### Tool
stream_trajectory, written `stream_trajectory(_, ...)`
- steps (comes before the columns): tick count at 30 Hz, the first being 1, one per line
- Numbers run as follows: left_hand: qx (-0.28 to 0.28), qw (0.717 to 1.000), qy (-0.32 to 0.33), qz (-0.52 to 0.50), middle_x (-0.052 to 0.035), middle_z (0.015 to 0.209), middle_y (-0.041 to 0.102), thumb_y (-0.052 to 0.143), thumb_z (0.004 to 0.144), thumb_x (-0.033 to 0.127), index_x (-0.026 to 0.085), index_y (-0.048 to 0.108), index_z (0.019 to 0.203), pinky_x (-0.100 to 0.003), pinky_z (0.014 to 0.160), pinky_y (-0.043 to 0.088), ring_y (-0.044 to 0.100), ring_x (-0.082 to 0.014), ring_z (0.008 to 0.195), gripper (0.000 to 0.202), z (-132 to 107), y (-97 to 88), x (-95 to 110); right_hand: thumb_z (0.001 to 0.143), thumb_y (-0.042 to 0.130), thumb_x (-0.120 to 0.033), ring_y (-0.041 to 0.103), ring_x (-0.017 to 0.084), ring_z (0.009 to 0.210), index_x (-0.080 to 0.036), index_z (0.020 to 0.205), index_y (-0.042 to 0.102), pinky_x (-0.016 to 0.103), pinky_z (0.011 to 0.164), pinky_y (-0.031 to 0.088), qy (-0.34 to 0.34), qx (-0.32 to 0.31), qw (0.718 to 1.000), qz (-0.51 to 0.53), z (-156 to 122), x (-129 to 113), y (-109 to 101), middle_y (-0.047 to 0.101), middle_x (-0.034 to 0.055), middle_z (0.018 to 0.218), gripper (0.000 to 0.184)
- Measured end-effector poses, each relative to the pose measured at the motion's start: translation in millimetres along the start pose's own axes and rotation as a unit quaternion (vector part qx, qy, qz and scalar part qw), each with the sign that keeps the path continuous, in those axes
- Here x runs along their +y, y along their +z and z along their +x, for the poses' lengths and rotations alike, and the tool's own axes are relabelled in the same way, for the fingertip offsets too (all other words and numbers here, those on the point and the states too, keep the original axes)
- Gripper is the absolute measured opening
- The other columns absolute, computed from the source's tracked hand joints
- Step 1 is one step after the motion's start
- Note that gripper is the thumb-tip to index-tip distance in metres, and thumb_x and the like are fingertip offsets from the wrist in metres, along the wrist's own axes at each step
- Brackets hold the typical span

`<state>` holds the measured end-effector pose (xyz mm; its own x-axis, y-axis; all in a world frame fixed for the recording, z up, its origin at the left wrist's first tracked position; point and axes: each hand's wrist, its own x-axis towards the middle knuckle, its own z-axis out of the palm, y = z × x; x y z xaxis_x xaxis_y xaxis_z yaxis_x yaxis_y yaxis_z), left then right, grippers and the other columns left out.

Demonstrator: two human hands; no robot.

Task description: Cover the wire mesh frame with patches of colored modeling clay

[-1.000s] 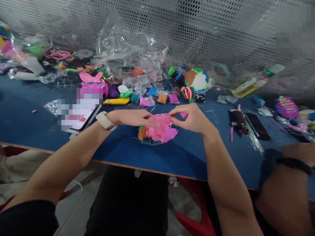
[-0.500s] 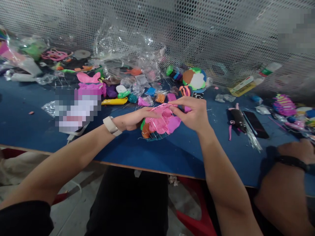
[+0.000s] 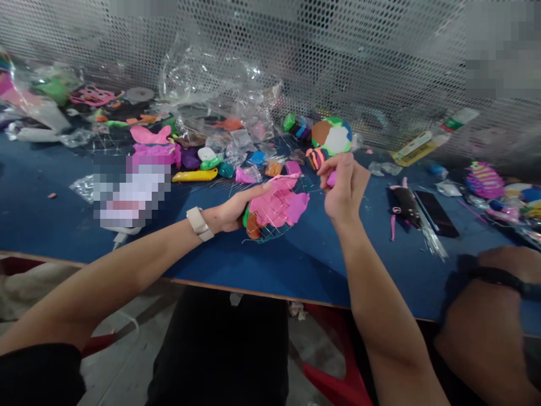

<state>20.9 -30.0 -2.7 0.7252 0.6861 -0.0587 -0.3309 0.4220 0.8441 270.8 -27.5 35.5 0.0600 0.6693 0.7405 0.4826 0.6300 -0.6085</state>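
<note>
Near the front edge of the blue table (image 3: 220, 265), we are supporting a clay-covered wire form (image 3: 274, 210) with our left hand (image 3: 234, 211), its thumb lying along the upper rim and its other fingers mostly hidden; we cannot tell whether the underside is touching the table. Our right hand (image 3: 344, 189) is hovering just beside the form, fingertips narrowly pinching a pink-purple lump (image 3: 332, 179).

We are judging that the left grip should be cradling rather than squeezing, since thin wire is probably bending easily, and that light, flat fingertip pressure should be spreading soft clay more evenly than hard poking.

Across the grid, pink clay (image 3: 268, 204) is lying in a wrinkled sheet, with a mauve lobe (image 3: 298, 208) bulging on the right. Brown-orange clay (image 3: 253, 227) is making a rounded patch at the lower left, and loose wire ends are poking out underneath. Behind, a slim yellow cutter (image 3: 194, 175) is lying near a teal lump (image 3: 226, 169), while crinkled clear plastic (image 3: 203, 107) is catching light against the perforated wall (image 3: 304, 51).
</note>
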Motion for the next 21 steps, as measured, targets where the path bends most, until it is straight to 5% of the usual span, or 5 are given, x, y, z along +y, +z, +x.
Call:
stream_trajectory(5, 0.070, 0.995, 0.051, -0.056, -0.0134, 0.133, 0.088, 0.068, 0.102, 0.075, 0.022, 0.084, 0.136, -0.058, 0.132, 0.052, 0.071, -0.0436, 0.150, 0.065, 2.3, 10.3, 1.2, 0.115, 0.055, -0.073, 0.065, 0.017, 0.056, -0.038, 0.143, 0.064, 0.036, 0.056, 0.054, 0.016, 0.005, 1.000, 0.011, -3.9, 18.6, 10.4, 0.079, 0.0012, 0.087, 0.046)
stream_trajectory(11, 0.104, 0.987, 0.088, -0.082, -0.0119, 0.131, 0.088, 0.060, 0.109, 0.069, 0.021, 0.085, 0.126, -0.056, 0.131, 0.053, 0.071, -0.0412, 0.149, 0.057, 4.2, 14.4, 3.7, 0.114, 0.051, -0.078, 0.072, 0.021, 0.058, -0.039, 0.153, 0.061, 0.035, 0.052, 0.055, 0.064, -0.026, 0.997, 0.029, -9.5, 14.9, 17.1, 0.077, 0.0010, 0.081, 0.056)
stream_trajectory(16, 0.114, 0.984, 0.117, -0.074, -0.0086, 0.136, 0.087, 0.062, 0.107, 0.066, 0.023, 0.084, 0.128, -0.055, 0.130, 0.054, 0.071, -0.0410, 0.150, 0.052, 4.4, 11.9, 3.0, 0.116, 0.043, -0.080, 0.053, 0.017, 0.039, -0.032, 0.120, 0.077, 0.035, 0.048, 0.048, 0.069, 0.005, 0.997, 0.018, -7.1, 6.7, 16.9, 0.048, -0.0063, 0.051, 0.059)
stream_trajectory(21, 0.104, 0.985, 0.126, -0.046, -0.0099, 0.136, 0.086, 0.070, 0.100, 0.072, 0.024, 0.082, 0.134, -0.058, 0.133, 0.051, 0.061, -0.0443, 0.160, 0.060, 4.0, 11.3, 1.0, 0.115, 0.037, -0.082, 0.033, 0.014, 0.033, -0.029, 0.094, 0.076, 0.035, 0.040, 0.035, 0.094, 0.048, 0.993, 0.055, -7.5, 6.3, 19.3, 0.032, -0.0074, 0.046, 0.068)
